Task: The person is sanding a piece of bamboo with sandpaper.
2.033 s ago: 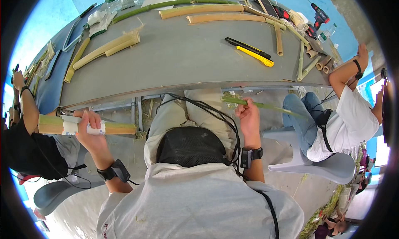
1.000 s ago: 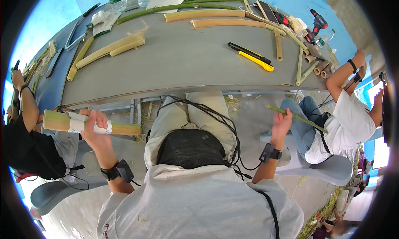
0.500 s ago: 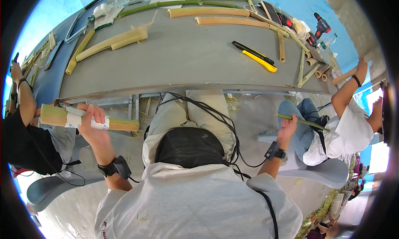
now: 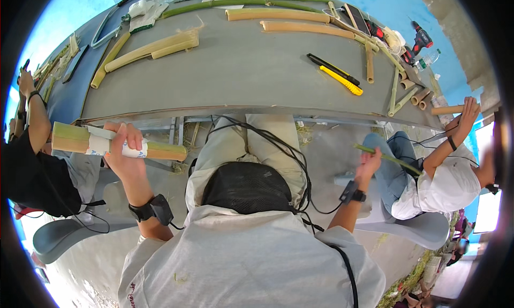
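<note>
My left hand [image 4: 124, 145] is closed around a thick piece of bamboo [image 4: 69, 137], level in front of the table's near edge. White paper [image 4: 134, 149] with print wraps the bamboo's middle, partly under my fingers. On the other side, my right hand [image 4: 369, 162] grips a thin green bamboo stick [image 4: 399, 161] that slants down to the right, away from the table. Between them on the tabletop, a yellow utility knife [image 4: 341, 80] and a black utility knife [image 4: 333, 65] lie side by side.
The grey table [image 4: 214, 88] carries split bamboo pieces [image 4: 155, 51], long strips [image 4: 278, 16] and short tubes [image 4: 423, 96]. A cordless drill [image 4: 421, 39] stands at the far right. Black cables [image 4: 289, 153] cross my lap. Co-workers sit at left [image 4: 40, 169] and right [image 4: 447, 179].
The view has shifted slightly, so the table appears a little farther right. Both my hands keep their holds. The right co-worker's hand and bamboo piece are lower.
</note>
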Demonstrator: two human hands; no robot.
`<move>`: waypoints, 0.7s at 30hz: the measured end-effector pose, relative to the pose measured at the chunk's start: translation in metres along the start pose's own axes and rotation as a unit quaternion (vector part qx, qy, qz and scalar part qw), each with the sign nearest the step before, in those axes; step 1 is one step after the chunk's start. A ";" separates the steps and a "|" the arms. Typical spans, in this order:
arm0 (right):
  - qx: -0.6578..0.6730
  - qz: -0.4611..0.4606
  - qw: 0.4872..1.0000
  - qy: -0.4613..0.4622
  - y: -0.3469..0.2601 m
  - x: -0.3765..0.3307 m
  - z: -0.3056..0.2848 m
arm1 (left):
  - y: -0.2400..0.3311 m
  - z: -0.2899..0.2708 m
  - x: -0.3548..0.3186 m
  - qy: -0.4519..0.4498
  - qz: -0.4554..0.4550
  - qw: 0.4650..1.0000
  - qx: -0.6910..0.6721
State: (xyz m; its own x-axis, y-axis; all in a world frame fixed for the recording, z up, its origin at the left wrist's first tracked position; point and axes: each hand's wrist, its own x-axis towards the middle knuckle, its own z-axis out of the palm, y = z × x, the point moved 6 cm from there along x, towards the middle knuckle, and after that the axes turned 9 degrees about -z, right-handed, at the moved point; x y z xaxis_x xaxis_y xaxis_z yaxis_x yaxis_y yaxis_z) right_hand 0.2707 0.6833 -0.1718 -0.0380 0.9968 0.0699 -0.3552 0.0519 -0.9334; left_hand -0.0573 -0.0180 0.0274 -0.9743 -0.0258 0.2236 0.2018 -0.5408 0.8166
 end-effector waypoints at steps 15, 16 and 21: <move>-0.123 -0.052 0.991 0.031 0.087 -0.046 -0.068 | -0.015 0.004 -0.002 0.004 -0.028 0.999 0.030; -0.116 -0.050 0.991 0.052 0.097 -0.051 -0.072 | -0.016 0.004 -0.002 -0.006 -0.029 0.999 0.022; -0.143 0.075 0.987 0.007 0.148 -0.064 -0.084 | -0.014 -0.001 -0.003 -0.003 -0.021 0.999 0.030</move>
State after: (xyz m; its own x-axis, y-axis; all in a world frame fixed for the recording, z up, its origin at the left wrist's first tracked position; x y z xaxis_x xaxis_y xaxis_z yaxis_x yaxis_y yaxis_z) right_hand 0.2990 0.6320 -0.3444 -0.0575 0.9951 -0.0803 -0.0684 -0.0841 -0.9941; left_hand -0.0574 -0.0110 0.0154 -0.9813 0.0015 0.1925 0.1671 -0.4899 0.8556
